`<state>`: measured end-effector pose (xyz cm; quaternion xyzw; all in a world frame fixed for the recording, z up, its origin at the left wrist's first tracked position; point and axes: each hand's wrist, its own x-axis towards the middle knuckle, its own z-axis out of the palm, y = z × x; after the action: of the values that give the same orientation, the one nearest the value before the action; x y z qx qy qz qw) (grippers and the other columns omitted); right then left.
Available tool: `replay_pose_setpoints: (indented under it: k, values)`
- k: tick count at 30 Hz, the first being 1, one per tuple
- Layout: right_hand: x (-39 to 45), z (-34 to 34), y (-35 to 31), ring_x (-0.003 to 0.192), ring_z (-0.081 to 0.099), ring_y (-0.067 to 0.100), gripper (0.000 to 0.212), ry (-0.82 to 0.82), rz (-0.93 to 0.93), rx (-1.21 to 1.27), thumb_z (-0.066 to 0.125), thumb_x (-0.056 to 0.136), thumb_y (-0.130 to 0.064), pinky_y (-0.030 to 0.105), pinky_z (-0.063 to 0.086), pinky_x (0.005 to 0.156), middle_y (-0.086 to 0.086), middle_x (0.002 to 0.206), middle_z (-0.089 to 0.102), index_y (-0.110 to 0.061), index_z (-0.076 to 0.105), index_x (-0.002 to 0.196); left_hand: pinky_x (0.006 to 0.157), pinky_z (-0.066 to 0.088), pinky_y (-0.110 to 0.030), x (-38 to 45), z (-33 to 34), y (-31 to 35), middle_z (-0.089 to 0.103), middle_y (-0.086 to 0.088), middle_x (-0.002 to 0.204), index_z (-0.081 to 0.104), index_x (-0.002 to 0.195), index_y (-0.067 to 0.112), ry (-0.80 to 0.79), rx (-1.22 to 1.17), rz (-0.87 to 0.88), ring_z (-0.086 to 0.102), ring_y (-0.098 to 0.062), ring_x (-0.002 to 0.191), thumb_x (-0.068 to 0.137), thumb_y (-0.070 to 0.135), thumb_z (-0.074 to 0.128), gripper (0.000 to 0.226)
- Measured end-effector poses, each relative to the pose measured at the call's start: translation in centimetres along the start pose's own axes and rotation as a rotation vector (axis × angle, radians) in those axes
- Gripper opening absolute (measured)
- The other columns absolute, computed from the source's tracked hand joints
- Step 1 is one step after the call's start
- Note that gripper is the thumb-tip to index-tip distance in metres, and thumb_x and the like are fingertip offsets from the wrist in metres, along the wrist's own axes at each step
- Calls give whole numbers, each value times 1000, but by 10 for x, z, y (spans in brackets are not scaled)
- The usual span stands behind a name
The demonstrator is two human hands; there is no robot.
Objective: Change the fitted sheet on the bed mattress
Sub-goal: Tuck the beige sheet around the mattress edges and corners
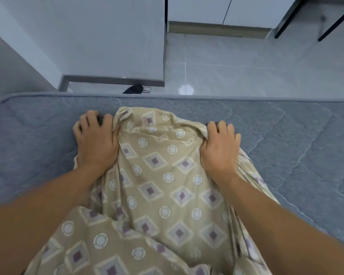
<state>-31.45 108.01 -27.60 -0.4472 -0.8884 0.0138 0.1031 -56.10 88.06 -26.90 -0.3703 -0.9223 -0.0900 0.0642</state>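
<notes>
**Spreading the sheet toward the far edge**

One patterned fitted sheet (pixel 163 195) lies bunched on one bare grey mattress (pixel 38 135). Two hands work its leading edge: the left hand (pixel 96 139) and right hand (pixel 219 147) each clutch a fold of it. Best to draw the hem outward evenly, then hook the corners. Beyond the mattress edge, one dark mask (pixel 134 89) lies on the floor (pixel 236 66).

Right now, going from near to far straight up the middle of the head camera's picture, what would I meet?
Patterned sheet → bare strip of grey mattress → black face mask on the tiled floor → white cabinet.
</notes>
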Motion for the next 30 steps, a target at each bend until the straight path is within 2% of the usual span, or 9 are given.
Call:
replay_pose_setpoints:
  k: [3, 6, 12, 15, 18, 23, 30]
  values:
    - [34, 9, 4, 89, 40, 28, 17, 27, -52, -1, 54, 81, -13, 42, 30, 75, 3, 96, 48, -20, 48, 96, 97, 34, -55, 21, 5, 1, 43, -16, 115, 48, 103, 13, 54, -27, 94, 42, -35, 104, 109, 36, 38, 25]
    - [69, 16, 7, 91, 43, 31, 17, 86, -98, -10, 55, 81, -12, 42, 28, 74, 5, 96, 51, -18, 50, 97, 100, 35, -54, 47, 11, 2, 49, -14, 118, 52, 106, 12, 108, -71, 133, 46, -34, 106, 110, 33, 45, 23]
    - [146, 29, 3, 96, 52, 41, 13, 146, -196, 50, 48, 83, -12, 47, 36, 74, 15, 98, 56, -13, 55, 95, 96, 38, -53, 70, 23, 0, 52, -15, 109, 48, 103, 11, 168, -109, 48, 49, -36, 101, 110, 32, 44, 23]
    - [152, 33, 2, 91, 54, 42, 10, 92, -198, 79, 45, 85, -15, 44, 30, 72, 17, 95, 58, -13, 53, 92, 94, 38, -53, 71, 20, 2, 53, -14, 100, 45, 98, 14, 155, -120, -9, 50, -36, 96, 110, 32, 42, 22]
    - [151, 32, 0, 87, 57, 40, 9, 32, -186, 110, 44, 90, -27, 45, 34, 75, 15, 91, 62, -19, 45, 89, 92, 39, -53, 70, 18, 5, 52, -13, 97, 42, 96, 17, 140, -95, -12, 49, -35, 93, 111, 32, 41, 22]
    - [150, 27, 1, 66, 52, 37, 19, -28, -156, 203, 49, 93, -31, 39, 29, 62, 5, 72, 55, -14, 43, 86, 91, 37, -51, 72, 15, 9, 49, -10, 94, 42, 95, 15, 96, -75, -45, 48, -33, 90, 111, 30, 41, 22]
    - [151, 24, 0, 62, 48, 35, 23, -84, -158, 231, 51, 91, -34, 39, 30, 61, 5, 69, 54, -15, 43, 83, 91, 36, -51, 74, 13, 11, 52, -14, 100, 48, 100, 10, 63, -17, -35, 48, -34, 94, 109, 32, 38, 26]
